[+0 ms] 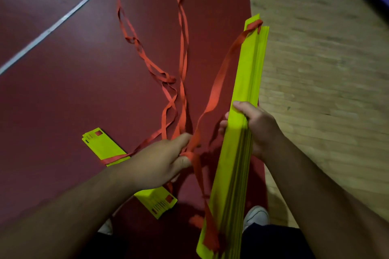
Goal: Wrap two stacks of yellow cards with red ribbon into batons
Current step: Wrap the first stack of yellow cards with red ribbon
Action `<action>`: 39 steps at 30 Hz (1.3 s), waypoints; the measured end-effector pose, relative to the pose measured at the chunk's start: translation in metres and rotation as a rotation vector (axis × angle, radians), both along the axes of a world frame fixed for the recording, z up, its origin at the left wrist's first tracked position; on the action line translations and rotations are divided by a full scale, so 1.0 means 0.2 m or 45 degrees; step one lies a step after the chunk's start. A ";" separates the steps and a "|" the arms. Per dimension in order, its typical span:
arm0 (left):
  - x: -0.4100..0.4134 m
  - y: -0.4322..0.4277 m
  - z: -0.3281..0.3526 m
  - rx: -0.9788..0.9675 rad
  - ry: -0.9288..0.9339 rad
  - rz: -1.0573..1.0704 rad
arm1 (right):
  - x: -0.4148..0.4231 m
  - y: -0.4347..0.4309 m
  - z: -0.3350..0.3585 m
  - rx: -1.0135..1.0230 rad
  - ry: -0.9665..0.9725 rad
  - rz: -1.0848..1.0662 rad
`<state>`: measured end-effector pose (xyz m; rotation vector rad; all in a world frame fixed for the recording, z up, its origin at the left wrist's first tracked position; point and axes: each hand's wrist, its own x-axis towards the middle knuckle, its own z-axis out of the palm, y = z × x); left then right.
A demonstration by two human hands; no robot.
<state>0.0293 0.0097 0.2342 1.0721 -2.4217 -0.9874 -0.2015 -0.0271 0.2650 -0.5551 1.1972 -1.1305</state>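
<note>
Right hand [255, 130] grips the card stack [244, 111]; left hand [166, 160] pinches the ribbon [214, 90] — pull taut toward seven o'clock, wrap snug.

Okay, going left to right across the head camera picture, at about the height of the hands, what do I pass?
lying card stack → left hand, pinching → red ribbon → held card stack → right hand, gripping that stack → wooden floor

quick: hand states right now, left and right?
Left hand: closed, pinching the red ribbon.
Right hand: closed, gripping the stack of yellow cards.
</note>
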 end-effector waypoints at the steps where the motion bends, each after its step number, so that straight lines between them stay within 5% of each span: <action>1: 0.01 0.00 0.00 -0.035 0.021 -0.018 | -0.01 0.00 0.00 -0.009 0.015 0.005; 6: 0.03 -0.04 0.01 -0.147 0.095 -0.091 | -0.03 -0.01 0.03 -0.084 0.140 -0.025; 13: 0.05 -0.01 0.00 0.073 -0.012 0.024 | -0.04 -0.01 0.04 -0.156 0.267 -0.107; 20: 0.03 0.02 -0.04 0.752 0.127 0.002 | -0.05 0.01 0.05 -0.167 0.242 -0.096; 26: -0.02 0.06 -0.05 1.009 0.361 0.106 | -0.05 0.01 0.07 -0.164 0.163 -0.038; 39: -0.05 -0.02 0.01 0.729 0.400 0.458 | 0.01 -0.01 0.07 -0.244 -0.017 -0.066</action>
